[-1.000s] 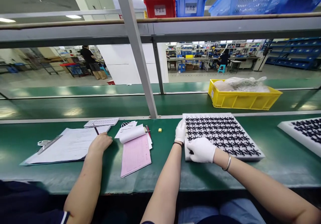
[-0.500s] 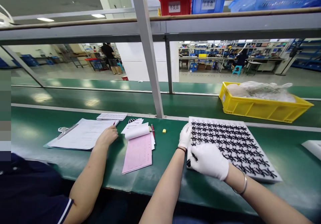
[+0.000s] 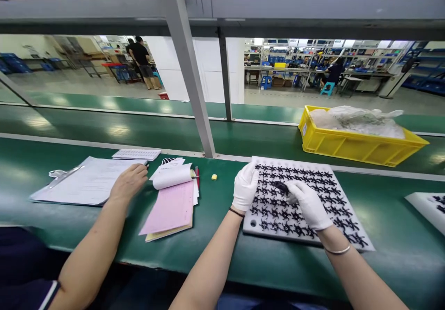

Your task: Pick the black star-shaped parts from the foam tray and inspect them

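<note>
Gloved right hand point(image 3: 309, 203) over the middle of the white tray point(image 3: 253, 222), pinching a small black part point(image 3: 280, 186) at the fingertips. Gloved left hand point(image 3: 245, 187) loosely curled on the tray's left edge, gripping nothing. Tray flat on the green bench point(image 3: 222, 236), pink pad point(image 3: 170, 208) to its left, yellow bin point(image 3: 358, 145) behind. Co-worker's bare hand point(image 3: 129, 183) on papers point(image 3: 90, 187).

White tray point(image 3: 342, 196), black parts point(image 3: 278, 208) in rows, flat.

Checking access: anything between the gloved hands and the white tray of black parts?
Nothing visible. The left hand rests on the left edge of the white tray, and the right hand lies over the black parts, pinching a dark piece. A co-worker's bare hand is off to the left, on the papers.
</note>
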Tool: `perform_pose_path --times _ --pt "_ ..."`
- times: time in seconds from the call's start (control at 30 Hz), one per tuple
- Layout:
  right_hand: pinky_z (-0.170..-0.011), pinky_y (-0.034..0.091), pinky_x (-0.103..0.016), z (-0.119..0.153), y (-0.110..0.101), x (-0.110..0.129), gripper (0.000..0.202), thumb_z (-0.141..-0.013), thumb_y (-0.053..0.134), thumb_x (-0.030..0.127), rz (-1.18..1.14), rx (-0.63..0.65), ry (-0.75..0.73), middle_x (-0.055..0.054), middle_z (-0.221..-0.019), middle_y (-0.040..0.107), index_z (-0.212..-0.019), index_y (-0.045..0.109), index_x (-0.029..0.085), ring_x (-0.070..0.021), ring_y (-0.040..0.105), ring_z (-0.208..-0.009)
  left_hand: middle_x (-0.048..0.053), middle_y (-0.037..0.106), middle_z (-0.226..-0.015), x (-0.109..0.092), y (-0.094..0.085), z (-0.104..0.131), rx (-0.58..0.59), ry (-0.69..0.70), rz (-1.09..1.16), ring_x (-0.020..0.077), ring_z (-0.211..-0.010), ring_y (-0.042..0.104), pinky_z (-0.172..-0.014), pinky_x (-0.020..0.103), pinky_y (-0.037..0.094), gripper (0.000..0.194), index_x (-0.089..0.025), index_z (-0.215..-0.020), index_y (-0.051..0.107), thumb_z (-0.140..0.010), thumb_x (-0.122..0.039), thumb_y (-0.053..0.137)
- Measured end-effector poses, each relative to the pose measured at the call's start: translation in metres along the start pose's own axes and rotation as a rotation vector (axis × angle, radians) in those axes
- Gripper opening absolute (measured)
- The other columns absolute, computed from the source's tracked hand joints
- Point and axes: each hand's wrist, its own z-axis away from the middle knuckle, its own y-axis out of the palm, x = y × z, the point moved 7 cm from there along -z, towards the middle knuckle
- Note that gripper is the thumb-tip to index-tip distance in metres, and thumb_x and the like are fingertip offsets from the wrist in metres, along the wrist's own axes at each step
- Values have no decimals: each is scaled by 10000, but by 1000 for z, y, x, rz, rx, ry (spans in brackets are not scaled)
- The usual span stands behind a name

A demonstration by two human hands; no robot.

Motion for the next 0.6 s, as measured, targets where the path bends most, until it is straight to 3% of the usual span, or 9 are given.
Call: perform_pose_path --times 0.1,0.17,0.3,0.47,0.6 --pt "-634 483 -277 -3 -12 -9 518 -797 557 644 -114 21 0 -13 -663 591 -922 615 145 -155 564 -626 89 667 -1073 -42 11 22 112 170 35 196 -1013 618 -976 361 489 425 -163 -1281 572 -964 -425 468" --pt "-621 481 -265 -4 -17 -8 496 -810 571 626 -114 41 -38 -11 -657 593 -918 621 144 -144 556 -611 82 660 -1050 -57 24 34 215 169 10 187 -935 631 -905 342 523 539 -168 -1383 476 -937 -465 537" --pt "-612 484 -248 -1 -24 -9 446 -807 623 588 -118 76 -98 -19 -714 613 -894 630 150 -131 552 -629 55 664 -1016 -55 49 48 370 -57 81 171 -851 642 -832 314 556 682 -192 -1423 429 -848 -462 676" --pt "-633 523 -276 8 -30 -26 424 -864 569 566 -97 76 -137 -58 -849 651 -971 642 162 -158 597 -714 68 683 -1073 -52 64 54 433 -197 371 205 -1000 645 -923 323 539 318 -174 -1090 676 -825 -346 715" --pt "-676 539 -299 14 -37 -27 465 -956 417 540 54 52 -277 -60 -812 649 -1121 624 158 -162 615 -713 63 692 -1029 -46 67 58 433 -353 433 203 -971 654 -898 314 549 295 -157 -1048 669 -795 -294 737"
